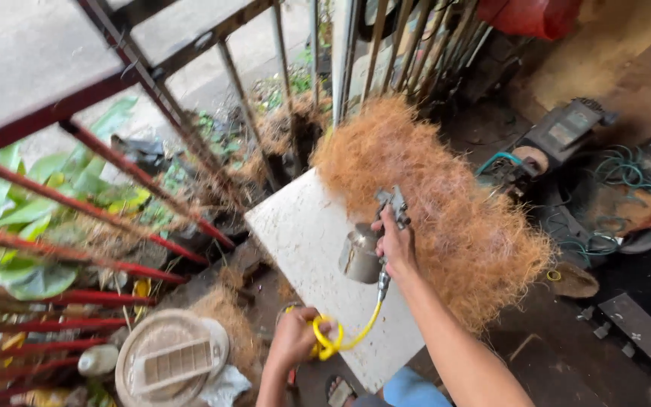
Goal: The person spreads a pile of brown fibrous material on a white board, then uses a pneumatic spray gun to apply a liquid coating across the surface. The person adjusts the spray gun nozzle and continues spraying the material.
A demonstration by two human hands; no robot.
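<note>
My right hand [396, 245] grips a metal spray gun [390, 207] with a silver cup [360, 256] on its side, held over a white board [303, 226]. A thick mat of orange-brown coconut fibre [446, 203] lies across the board's far half. The gun's nozzle points toward the fibre. A yellow hose [356, 335] runs from the gun's base down to my left hand [294, 339], which holds a loop of it near the board's near edge.
Red metal gate bars [77, 203] slant on the left over green leaves. A round beige fan grille [171, 362] lies bottom left. Tools, a teal hose [612, 181] and dark parts crowd the floor on the right. Upright bars [386, 45] stand behind.
</note>
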